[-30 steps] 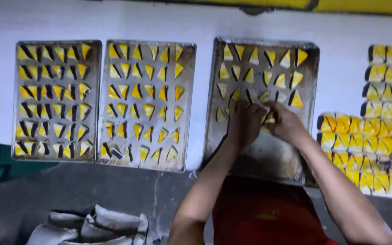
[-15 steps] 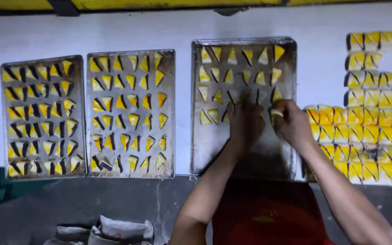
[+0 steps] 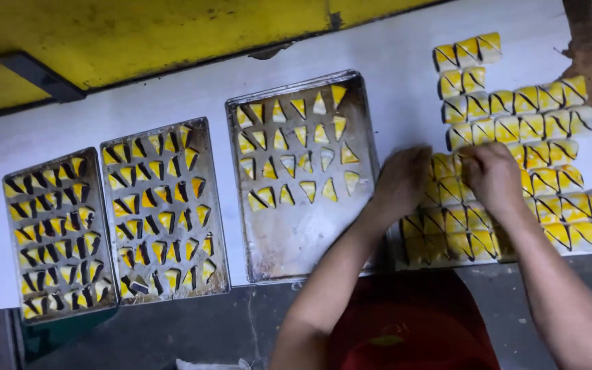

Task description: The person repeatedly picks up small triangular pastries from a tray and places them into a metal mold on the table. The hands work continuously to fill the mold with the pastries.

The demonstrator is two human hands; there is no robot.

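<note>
Both my hands rest on a block of yellow cake squares (image 3: 529, 130) with dark stripes, laid out on the white table at the right. My left hand (image 3: 402, 181) presses on the block's left edge, fingers curled over pieces. My right hand (image 3: 491, 175) lies on the squares beside it, fingers bent down; what it grips is hidden. Just left of my hands stands a metal baking tray (image 3: 296, 240), its upper half lined with small triangular cake pieces (image 3: 296, 154) and its lower half bare.
Two more metal trays (image 3: 162, 205) (image 3: 59, 236), filled with rows of triangular pieces, lie at the left. A yellow wall (image 3: 138, 34) runs along the table's far side. The table's near edge meets a dark floor (image 3: 241, 329). My red clothing (image 3: 412, 329) shows below.
My hands left the half-filled tray and moved right onto the block of cake squares. The view shifted, so the trays now lie further left.
</note>
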